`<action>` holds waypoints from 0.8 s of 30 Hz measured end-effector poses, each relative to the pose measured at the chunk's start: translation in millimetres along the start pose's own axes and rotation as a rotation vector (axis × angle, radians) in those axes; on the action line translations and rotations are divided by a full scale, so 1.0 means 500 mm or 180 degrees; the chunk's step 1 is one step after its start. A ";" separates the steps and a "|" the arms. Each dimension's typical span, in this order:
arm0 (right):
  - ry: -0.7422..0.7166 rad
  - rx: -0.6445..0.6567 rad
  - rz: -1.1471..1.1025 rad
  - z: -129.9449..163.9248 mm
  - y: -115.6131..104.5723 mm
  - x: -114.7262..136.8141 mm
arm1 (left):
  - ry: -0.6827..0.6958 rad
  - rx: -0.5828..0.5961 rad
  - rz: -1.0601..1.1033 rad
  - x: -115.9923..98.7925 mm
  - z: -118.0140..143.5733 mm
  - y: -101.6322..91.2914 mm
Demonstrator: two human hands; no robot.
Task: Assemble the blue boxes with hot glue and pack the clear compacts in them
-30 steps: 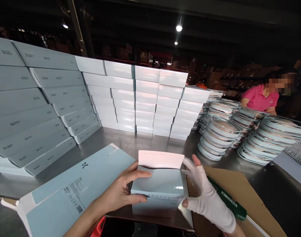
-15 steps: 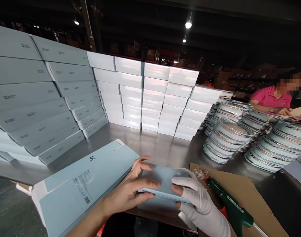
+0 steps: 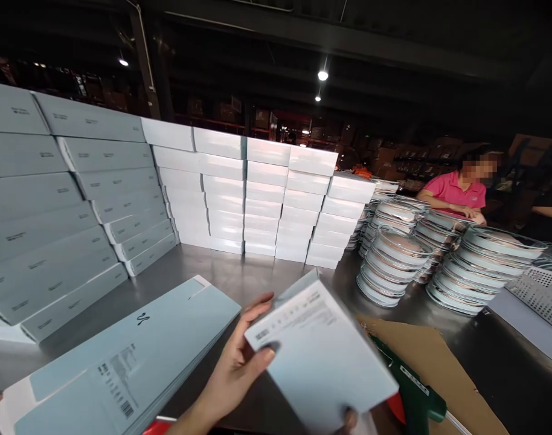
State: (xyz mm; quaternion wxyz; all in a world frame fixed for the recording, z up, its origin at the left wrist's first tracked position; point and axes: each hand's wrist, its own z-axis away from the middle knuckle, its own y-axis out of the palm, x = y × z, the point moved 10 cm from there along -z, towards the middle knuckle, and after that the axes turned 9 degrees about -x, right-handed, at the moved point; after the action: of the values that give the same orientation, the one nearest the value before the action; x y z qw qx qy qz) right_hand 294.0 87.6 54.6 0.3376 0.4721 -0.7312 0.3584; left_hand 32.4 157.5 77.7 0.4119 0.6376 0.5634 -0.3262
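Note:
A light blue carton (image 3: 321,356) is raised and tilted in front of me, its printed face with a barcode turned towards me. My left hand (image 3: 231,368) grips its left edge, thumb on the near face and fingers behind. At the lower edge, the thumb of my right hand (image 3: 351,420) presses the carton; the white-gloved rest is mostly hidden behind it. On the left lies a pile of flat light blue cartons (image 3: 167,338) with a dark squiggle logo. A green glue gun (image 3: 414,383) rests right of the raised carton, on a brown cardboard sheet (image 3: 439,344).
Stacked pale boxes (image 3: 262,208) form a wall along the back of the metal table (image 3: 217,266), and more boxes (image 3: 117,181) rise at the left. Piled glass lids (image 3: 389,266) stand at the right, near a white perforated basket (image 3: 541,290). Behind them is a co-worker (image 3: 455,193) in pink.
The carton has gone from lying low between both hands to being lifted and tipped, showing its printed face. My right hand has moved down behind it. The view has shifted right and up.

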 end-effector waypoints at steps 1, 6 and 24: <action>0.0023 -0.0161 0.0039 -0.021 -0.017 0.022 | -0.0056 0.0105 0.0000 -0.005 -0.002 0.010; -0.0632 -0.2001 0.1415 -0.259 -0.193 0.246 | 0.0059 -0.0186 -0.0874 -0.024 -0.032 -0.089; -0.1472 -0.0587 0.3608 -0.803 -0.032 0.373 | 0.0197 -0.0713 -0.3535 -0.014 -0.073 -0.389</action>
State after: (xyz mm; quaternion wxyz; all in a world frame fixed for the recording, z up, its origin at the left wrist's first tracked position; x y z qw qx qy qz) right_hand 310.4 337.6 420.1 -0.0332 0.0445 -0.9505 0.3058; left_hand -162.2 192.1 69.7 0.2269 0.2072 0.8572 -0.4133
